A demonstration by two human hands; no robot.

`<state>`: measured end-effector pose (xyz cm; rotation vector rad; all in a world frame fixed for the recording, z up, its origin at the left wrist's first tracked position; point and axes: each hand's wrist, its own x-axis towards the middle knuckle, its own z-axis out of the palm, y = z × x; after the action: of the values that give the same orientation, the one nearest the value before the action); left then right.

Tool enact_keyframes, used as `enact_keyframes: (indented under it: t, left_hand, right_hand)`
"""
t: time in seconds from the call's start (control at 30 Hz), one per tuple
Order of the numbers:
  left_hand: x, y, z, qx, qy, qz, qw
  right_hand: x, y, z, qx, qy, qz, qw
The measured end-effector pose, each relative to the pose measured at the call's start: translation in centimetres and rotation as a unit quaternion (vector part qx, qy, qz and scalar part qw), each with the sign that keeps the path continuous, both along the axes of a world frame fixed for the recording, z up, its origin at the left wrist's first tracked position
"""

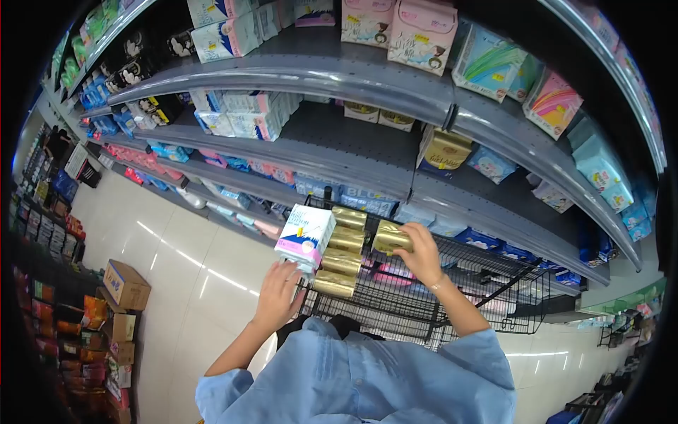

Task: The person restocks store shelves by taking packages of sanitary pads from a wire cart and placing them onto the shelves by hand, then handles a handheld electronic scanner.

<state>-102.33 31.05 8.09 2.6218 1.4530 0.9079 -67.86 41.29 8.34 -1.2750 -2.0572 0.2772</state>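
Note:
My right hand (422, 256) is closed around a gold pack (390, 237) above the black wire cart (402, 293). Beside it, a column of several more gold packs (340, 263) lies in the cart's left part. My left hand (277, 291) has its fingers at the near end of a white sanitary pad pack (306, 232) with blue and pink print. This pack sits at the cart's left edge, on top of other packs that it mostly hides. The left fingertips are partly hidden against the packs.
Grey shelves (339, 138) with packs run across the front. A gold and dark pack (446, 150) and pink packs (422, 34) stand on them. Cardboard boxes (127, 285) are stacked on the pale tiled floor (169, 311) at left, beside another shelf.

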Motion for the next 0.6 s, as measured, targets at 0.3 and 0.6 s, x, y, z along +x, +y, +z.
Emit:
enact_keyframes:
  t: [0.3,0.6]
  left_hand:
    - [2.6,3.5,-0.1,-0.036,-0.162,0.196,0.966]
    - [2.9,5.8,-1.8,-0.123,-0.204,0.242,0.941]
  right_hand:
    - [8.2,7.9,12.8,0.175,-0.06,-0.068,0.98]
    - [6.1,7.9,10.4,0.3,-0.153,-0.223,0.915]
